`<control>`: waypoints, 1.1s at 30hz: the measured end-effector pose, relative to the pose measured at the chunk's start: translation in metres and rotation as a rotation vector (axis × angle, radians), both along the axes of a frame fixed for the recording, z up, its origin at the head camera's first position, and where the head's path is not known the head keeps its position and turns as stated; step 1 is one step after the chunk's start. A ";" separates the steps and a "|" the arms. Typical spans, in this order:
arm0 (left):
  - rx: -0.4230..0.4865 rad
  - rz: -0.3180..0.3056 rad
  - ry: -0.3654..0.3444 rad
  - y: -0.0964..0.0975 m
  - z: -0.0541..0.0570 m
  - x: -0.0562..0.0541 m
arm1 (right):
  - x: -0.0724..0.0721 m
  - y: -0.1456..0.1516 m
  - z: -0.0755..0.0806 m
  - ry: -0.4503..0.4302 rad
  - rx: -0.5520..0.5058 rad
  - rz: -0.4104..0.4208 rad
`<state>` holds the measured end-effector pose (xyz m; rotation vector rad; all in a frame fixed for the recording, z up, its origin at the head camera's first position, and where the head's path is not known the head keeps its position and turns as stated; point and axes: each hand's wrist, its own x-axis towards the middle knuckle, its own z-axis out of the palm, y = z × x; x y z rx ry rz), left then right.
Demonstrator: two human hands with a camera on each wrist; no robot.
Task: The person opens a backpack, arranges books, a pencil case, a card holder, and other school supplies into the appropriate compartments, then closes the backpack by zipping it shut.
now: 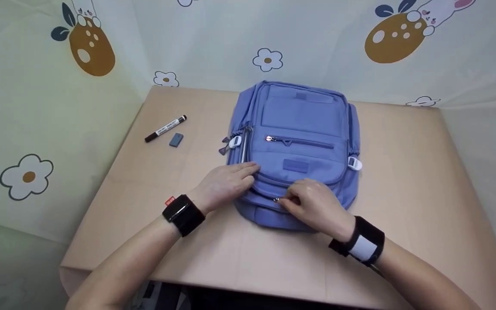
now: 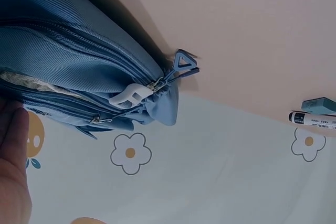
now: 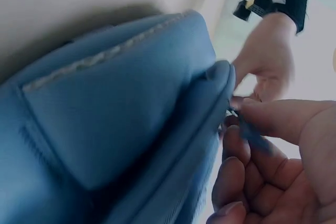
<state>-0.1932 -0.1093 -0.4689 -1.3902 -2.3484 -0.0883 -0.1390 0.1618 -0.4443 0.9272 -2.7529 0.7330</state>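
"What's the person busy with over there?"

"A zip, by my reckoning. The blue backpack point(image 1: 304, 115) lies on the table point(image 1: 166, 170), front side up, and the right hand point(image 1: 316, 207) has its thumb and fingertips pinched on a zipper pull point(image 1: 276, 199) low on the bag's front."

"Opening it or closing it?"

"Can't tell from 1 glance. Either way, I'd call this the zip-working step."

"And the left hand point(image 1: 226, 183)?"

"Fingers nearly straight, laid against the bag's left edge, just below a side zip point(image 1: 244, 147) (something pale shows in the gap there). It doesn't seem to grip anything; steadying the cloth, I'd guess."

"So what does the next move call for?"

"A firm pinch and a smooth draw along the seam's curve, I'd say, with the left hand bracing so the soft fabric won't bunch and catch in the teeth."

"Those 2 things off to the left?"

"A marker point(image 1: 165, 128) and a small grey-blue block point(image 1: 176, 140), near each other, well apart from both hands."
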 end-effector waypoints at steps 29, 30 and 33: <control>0.133 -0.026 -0.001 0.000 -0.006 0.000 | -0.004 0.058 -0.042 0.479 0.148 0.166; 0.132 -0.024 0.001 0.001 -0.006 0.000 | -0.004 0.057 -0.043 0.488 0.164 0.161; 0.114 -0.010 -0.009 0.004 -0.005 0.001 | -0.003 0.056 -0.044 0.500 0.178 0.137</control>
